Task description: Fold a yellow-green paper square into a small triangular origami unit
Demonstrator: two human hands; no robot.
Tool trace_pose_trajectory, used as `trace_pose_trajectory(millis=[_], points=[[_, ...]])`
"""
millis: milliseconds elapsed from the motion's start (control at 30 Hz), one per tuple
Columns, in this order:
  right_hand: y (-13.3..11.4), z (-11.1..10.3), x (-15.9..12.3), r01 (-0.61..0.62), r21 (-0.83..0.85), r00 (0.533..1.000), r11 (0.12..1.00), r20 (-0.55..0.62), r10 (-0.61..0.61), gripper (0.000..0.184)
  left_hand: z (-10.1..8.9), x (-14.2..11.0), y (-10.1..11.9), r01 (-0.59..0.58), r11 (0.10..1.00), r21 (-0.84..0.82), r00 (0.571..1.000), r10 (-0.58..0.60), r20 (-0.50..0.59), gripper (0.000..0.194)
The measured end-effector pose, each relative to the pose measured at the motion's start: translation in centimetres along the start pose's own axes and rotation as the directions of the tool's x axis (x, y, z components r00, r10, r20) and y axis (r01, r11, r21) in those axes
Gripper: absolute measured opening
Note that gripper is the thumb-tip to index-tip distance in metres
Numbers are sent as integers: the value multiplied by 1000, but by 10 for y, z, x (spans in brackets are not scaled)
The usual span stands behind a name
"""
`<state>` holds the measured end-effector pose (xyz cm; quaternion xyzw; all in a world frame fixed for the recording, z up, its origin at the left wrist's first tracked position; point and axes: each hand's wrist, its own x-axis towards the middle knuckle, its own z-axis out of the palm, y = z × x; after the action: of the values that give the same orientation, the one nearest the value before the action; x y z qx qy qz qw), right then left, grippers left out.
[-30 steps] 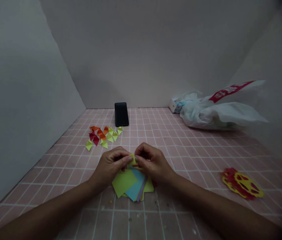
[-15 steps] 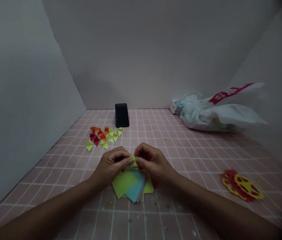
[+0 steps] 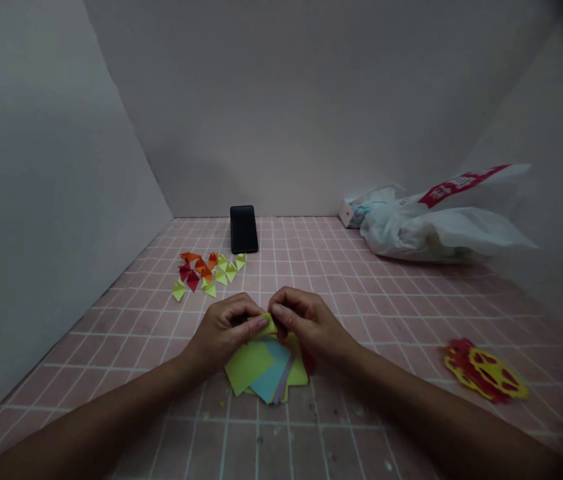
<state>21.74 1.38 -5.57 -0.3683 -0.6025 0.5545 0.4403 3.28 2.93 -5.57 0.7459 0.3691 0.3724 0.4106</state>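
Note:
My left hand point(image 3: 224, 328) and my right hand point(image 3: 308, 321) meet at the middle of the pink tiled surface point(image 3: 401, 313). Together they pinch a small yellow-green folded paper piece point(image 3: 268, 325) between thumbs and fingertips. Just under the hands lies a stack of coloured paper squares point(image 3: 262, 370), yellow-green on top, with blue and purple sheets showing. Part of the stack is hidden by my right hand.
Several small folded triangles in orange, red and yellow-green point(image 3: 206, 270) lie at the back left. A black phone point(image 3: 244, 229) leans on the back wall. A white plastic bag point(image 3: 436, 223) sits at the back right. A red and yellow paper cut-out point(image 3: 486, 371) lies at the right.
Both hands stay in place; the fingers have shifted slightly on the small paper piece, which now sits a little lower between them.

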Motion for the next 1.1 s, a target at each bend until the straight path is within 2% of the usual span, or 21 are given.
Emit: trace_pose_trajectory(millis=[100,233,400,467,600,700,900,1100], points=[[3,-2,1,2,9,1000,1000,22,-2,19,0,1,0,6,1000,5,1000,-6,1,17],[6,-4,3,49,-58,998,997,34,-47,13,1,0,1,31,1000,1,1000,-31,-3,17],[5,-3,3,33,-114,999,993,14,-32,9,1,-1,-1,53,998,-17,999,-53,1,17],[4,-3,3,37,-127,999,991,0,-38,10,2,-1,-2,87,995,-57,996,-86,8,15],[5,-2,3,45,-134,999,990,-24,-48,10,2,-2,-3,178,954,-243,984,-179,15,15],[5,-2,2,38,-94,999,995,-34,-41,10,3,-2,-3,174,943,-285,983,-183,-6,15],[1,0,1,30,-65,998,997,-55,-33,11,4,-3,-2,89,979,-183,988,-111,-109,11],[-1,1,1,41,-109,993,993,-107,-53,12,4,-6,0,-5,997,79,986,19,-167,4]])
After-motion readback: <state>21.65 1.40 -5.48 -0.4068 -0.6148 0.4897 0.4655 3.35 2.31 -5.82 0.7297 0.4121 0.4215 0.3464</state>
